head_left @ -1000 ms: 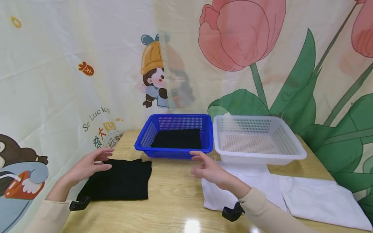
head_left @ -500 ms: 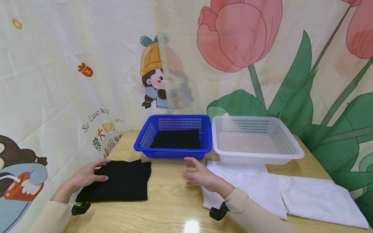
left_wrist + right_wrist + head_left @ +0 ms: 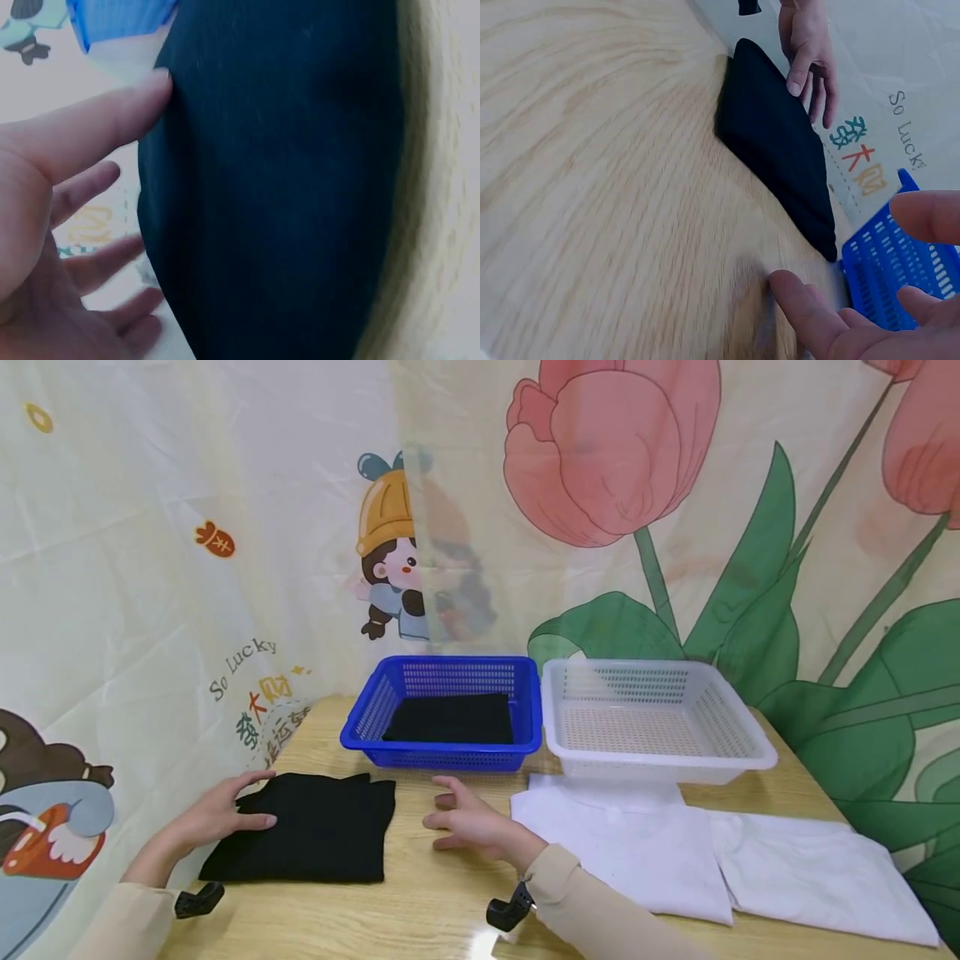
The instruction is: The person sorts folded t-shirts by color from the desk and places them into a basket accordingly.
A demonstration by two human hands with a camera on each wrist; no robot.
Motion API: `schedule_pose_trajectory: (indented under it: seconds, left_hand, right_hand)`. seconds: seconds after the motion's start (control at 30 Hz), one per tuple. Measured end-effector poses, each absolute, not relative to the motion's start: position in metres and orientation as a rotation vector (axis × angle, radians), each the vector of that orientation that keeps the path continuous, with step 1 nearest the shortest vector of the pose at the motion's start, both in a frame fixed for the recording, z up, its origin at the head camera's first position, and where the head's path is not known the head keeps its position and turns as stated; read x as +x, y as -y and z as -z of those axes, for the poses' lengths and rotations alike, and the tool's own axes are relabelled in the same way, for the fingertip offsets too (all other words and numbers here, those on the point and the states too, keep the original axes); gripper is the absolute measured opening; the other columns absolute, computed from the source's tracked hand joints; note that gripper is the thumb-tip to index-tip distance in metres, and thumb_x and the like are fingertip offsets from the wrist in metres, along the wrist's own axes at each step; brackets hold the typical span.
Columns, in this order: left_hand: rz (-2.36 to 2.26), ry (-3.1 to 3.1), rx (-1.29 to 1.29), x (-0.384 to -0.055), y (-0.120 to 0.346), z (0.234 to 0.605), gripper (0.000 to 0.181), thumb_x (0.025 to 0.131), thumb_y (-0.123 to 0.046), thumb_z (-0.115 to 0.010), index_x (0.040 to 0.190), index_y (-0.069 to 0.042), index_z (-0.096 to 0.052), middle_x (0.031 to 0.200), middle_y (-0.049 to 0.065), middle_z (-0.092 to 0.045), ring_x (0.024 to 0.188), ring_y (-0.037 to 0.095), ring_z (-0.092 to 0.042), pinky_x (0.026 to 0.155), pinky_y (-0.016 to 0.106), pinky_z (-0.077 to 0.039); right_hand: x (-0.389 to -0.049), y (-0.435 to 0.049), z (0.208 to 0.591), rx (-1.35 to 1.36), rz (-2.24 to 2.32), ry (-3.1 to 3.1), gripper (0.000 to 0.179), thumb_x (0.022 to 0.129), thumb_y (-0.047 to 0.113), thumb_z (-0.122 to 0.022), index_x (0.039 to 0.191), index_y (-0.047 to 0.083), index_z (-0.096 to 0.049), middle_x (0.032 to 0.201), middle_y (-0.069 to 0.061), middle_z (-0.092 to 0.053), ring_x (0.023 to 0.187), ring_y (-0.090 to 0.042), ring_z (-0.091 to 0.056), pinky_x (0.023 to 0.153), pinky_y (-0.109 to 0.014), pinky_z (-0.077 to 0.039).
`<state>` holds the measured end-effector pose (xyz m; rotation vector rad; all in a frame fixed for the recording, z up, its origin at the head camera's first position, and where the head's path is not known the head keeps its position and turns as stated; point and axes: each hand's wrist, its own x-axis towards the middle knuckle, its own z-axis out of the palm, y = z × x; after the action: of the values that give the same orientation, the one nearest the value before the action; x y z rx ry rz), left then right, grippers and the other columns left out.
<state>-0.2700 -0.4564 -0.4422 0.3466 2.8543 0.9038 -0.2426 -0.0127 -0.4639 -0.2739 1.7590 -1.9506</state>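
Note:
A folded black cloth [image 3: 322, 827] lies on the left part of the table. At its left edge is my left hand [image 3: 206, 814], the thumb on the cloth and the other fingers loosely spread along the outer side. In the left wrist view the thumb [image 3: 112, 124] touches the cloth's edge, with the fingers apart below it. My right hand [image 3: 480, 822], fingers spread and slightly bent, holds nothing. It is over bare wood between the black cloth and a folded white garment [image 3: 630, 852], to the right of the black cloth.
Behind stands a blue basket [image 3: 442, 758] with a folded black cloth [image 3: 450, 718] inside. Beside it, a white basket [image 3: 667, 764] overlaps the white garment's far end in view. Another folded white cloth [image 3: 817, 872] lies at right. A printed curtain [image 3: 300, 485] hangs behind the table.
My left hand has lowered to the black cloth's left edge, and the cloth has shifted slightly right. My right hand has moved left and down, away from the white garment.

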Motion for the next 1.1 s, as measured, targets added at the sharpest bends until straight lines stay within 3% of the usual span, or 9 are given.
schedule_pose_trajectory:
  seconds: [0.17,0.53,0.77,0.93,1.0,1.1]
  left_hand:
    - [-0.946,-2.704,0.199,-0.265,0.466,0.447,0.094,0.096,-0.037,-0.080,0.165,-0.001,-0.026,0.159,0.042,-0.028,0.145,0.063,-0.027,0.107,0.077,-0.033]
    - [-0.913,-2.828,0.272,-0.268,0.439,0.445,0.091,0.091,-0.037,-0.086,0.158,0.002,-0.039,0.150,0.043,-0.042,0.139,0.061,-0.039,0.104,0.070,-0.041]
    - [-0.971,-2.746,0.136,-0.265,0.442,0.444,0.098,0.094,-0.039,-0.083,0.163,0.003,-0.027,0.159,0.047,-0.025,0.142,0.069,-0.029,0.107,0.073,-0.040]
    - [-0.965,-2.667,0.076,-0.261,0.456,0.440,0.098,0.096,-0.040,-0.080,0.164,0.000,-0.023,0.150,0.050,-0.034,0.139,0.065,-0.035,0.102,0.067,-0.047]
    - [-1.005,-2.624,0.089,-0.261,0.456,0.441,0.097,0.097,-0.038,-0.080,0.165,0.000,-0.021,0.153,0.050,-0.029,0.140,0.067,-0.033,0.104,0.069,-0.045]
    - [-1.113,-2.535,0.134,-0.263,0.454,0.446,0.098,0.098,-0.032,-0.079,0.167,-0.004,-0.015,0.165,0.045,-0.006,0.149,0.069,-0.011,0.113,0.079,-0.027]
  right_hand:
    - [-0.243,0.034,0.467,-0.263,1.989,-1.675,0.083,0.096,-0.001,-0.069,0.165,0.005,-0.024,0.159,-0.034,-0.031,0.130,-0.042,-0.059,0.102,-0.062,-0.054]
    - [-0.248,0.056,0.470,-0.231,2.037,-1.605,0.085,0.095,-0.003,-0.070,0.165,0.008,-0.025,0.156,-0.031,-0.034,0.129,-0.042,-0.060,0.102,-0.063,-0.054]
    - [-0.248,0.063,0.465,-0.216,2.015,-1.629,0.085,0.095,-0.004,-0.069,0.166,0.006,-0.023,0.157,-0.033,-0.033,0.127,-0.042,-0.060,0.104,-0.063,-0.052]
    - [-0.251,0.061,0.462,-0.185,2.008,-1.634,0.083,0.095,-0.003,-0.068,0.165,0.008,-0.024,0.159,-0.033,-0.036,0.130,-0.045,-0.059,0.101,-0.060,-0.056]
    - [-0.254,0.062,0.464,-0.177,2.011,-1.628,0.083,0.095,-0.003,-0.068,0.165,0.008,-0.025,0.160,-0.033,-0.037,0.129,-0.045,-0.060,0.101,-0.059,-0.056]
    - [-0.256,0.064,0.467,-0.171,2.015,-1.622,0.084,0.094,-0.002,-0.069,0.165,0.009,-0.026,0.160,-0.032,-0.037,0.125,-0.042,-0.062,0.101,-0.060,-0.056]
